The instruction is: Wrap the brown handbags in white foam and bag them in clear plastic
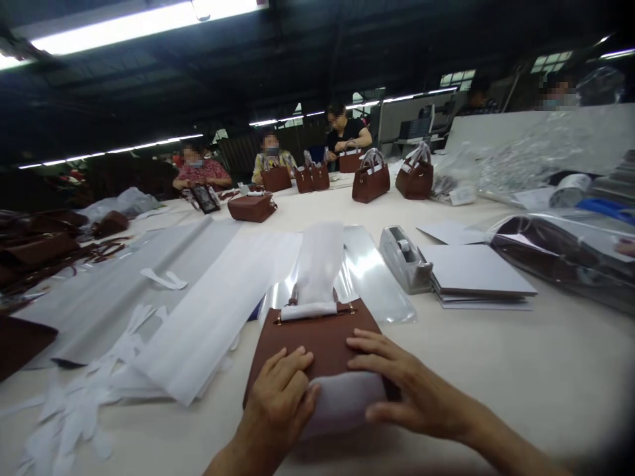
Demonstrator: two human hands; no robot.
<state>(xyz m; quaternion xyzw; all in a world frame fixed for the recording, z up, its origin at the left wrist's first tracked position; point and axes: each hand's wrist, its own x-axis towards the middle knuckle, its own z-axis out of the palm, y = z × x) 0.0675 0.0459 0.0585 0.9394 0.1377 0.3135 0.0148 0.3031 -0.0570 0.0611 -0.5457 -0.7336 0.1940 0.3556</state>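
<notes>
A small brown leather handbag (317, 337) lies flat on the pale table in front of me, its handle end pointing away. White foam wrap (320, 264) covers the handle and a white foam sheet (342, 400) is folded over the bag's near end. My left hand (280, 396) rests on the bag's near left corner, fingers curled and pressed on the leather and foam. My right hand (401, 390) lies across the near right side, fingers stretched flat on the bag, thumb on the foam sheet.
A tape dispenser (404, 258) and a stack of grey cards (471, 274) sit to the right. White foam sheets (208, 317) and scraps lie left. Finished brown bags (371, 178) stand at the far end, where several seated people work. A bagged handbag (550, 254) lies far right.
</notes>
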